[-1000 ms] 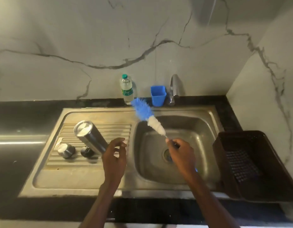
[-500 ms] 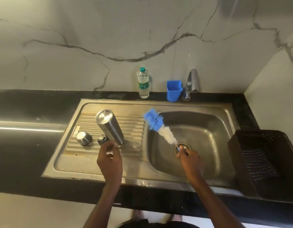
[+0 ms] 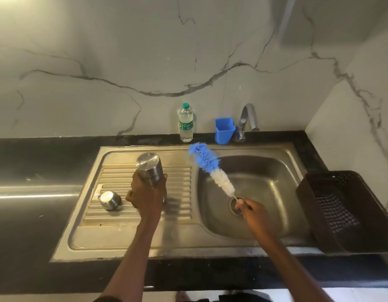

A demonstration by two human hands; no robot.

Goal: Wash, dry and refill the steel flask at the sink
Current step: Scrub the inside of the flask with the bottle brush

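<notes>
The steel flask [image 3: 150,168] stands mouth down on the ribbed drainboard [image 3: 180,188], its flat base facing up. My left hand [image 3: 146,197] is wrapped around its lower body. My right hand [image 3: 250,209] holds the thin handle of a blue and white bottle brush [image 3: 210,166] over the sink basin [image 3: 265,192], bristles pointing up and left. A steel cap [image 3: 110,200] lies on the drainboard left of my left hand. The small black stopper is hidden behind that hand.
A plastic water bottle [image 3: 186,123], a blue cup [image 3: 224,130] and the tap [image 3: 247,118] stand along the back ledge. A dark brown plastic basket [image 3: 345,210] sits on the black counter [image 3: 32,214] at the right of the sink.
My left hand has closed around the flask, which went from tilted to nearly upright. The brush has swung slightly right over the basin. The camera has moved back.
</notes>
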